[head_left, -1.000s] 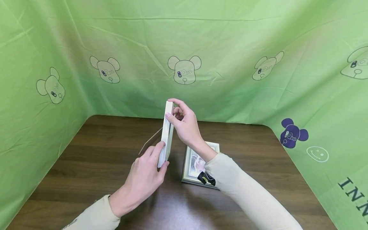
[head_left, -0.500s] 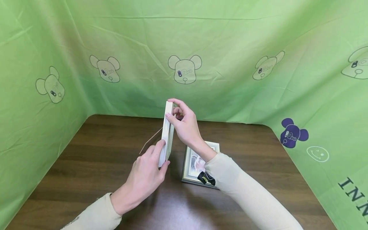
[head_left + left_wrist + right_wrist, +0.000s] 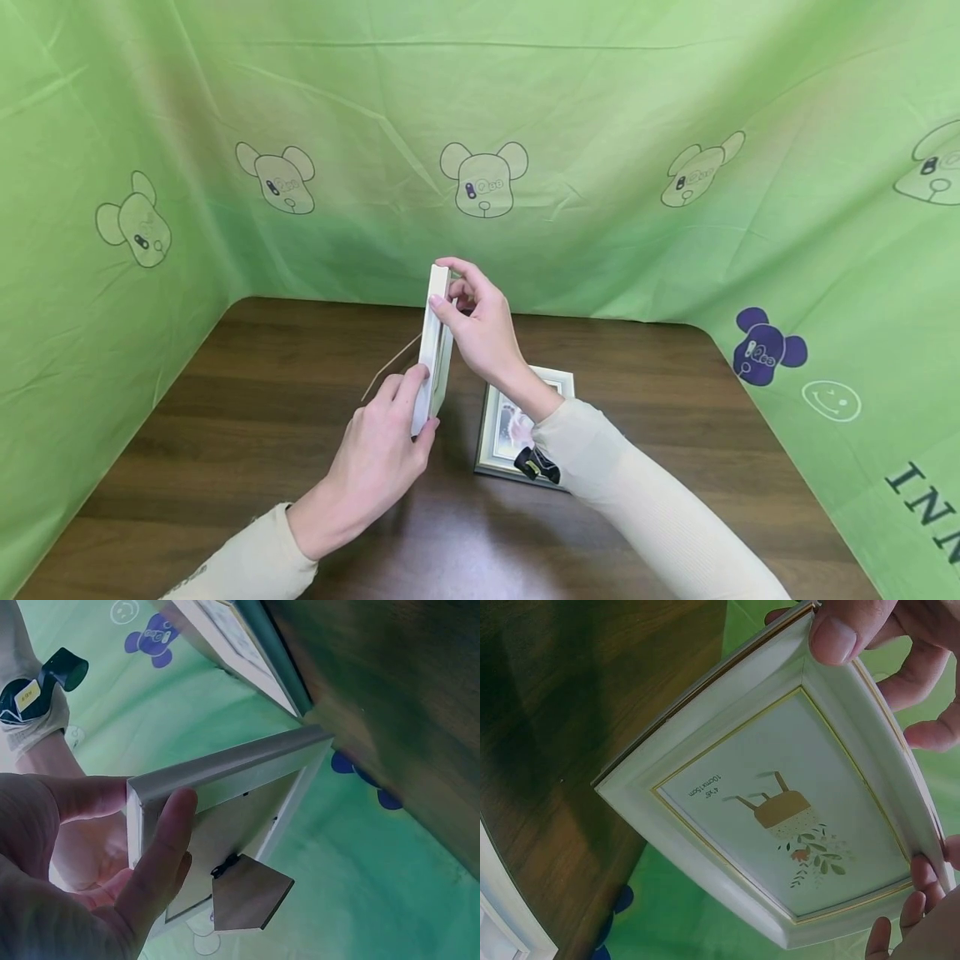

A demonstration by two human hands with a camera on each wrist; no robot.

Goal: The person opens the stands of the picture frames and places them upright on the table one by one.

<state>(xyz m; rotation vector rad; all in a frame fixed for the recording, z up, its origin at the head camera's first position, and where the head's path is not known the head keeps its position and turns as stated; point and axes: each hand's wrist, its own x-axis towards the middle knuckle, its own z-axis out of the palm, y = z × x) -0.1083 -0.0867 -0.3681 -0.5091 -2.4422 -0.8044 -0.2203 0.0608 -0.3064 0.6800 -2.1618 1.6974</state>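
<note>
Both hands hold a white picture frame (image 3: pixel 431 350) up above the table, edge-on in the head view. My left hand (image 3: pixel 375 458) grips its near, lower end between thumb and fingers. At the far, upper end my right hand (image 3: pixel 480 321) has its thumb on the edge and a finger over the top corner. From the frame's back, a brown stand (image 3: pixel 251 894) sticks out on a small dark hinge. The front shows a printed insert (image 3: pixel 780 817) with a stool and flowers, inside a gold inner border.
A second picture frame (image 3: pixel 491 433) lies face up on the brown wooden table (image 3: pixel 247 450), partly hidden under the right forearm. A black device (image 3: pixel 536 465) is strapped at the right wrist. Green printed cloth (image 3: pixel 360 92) stands behind and on both sides.
</note>
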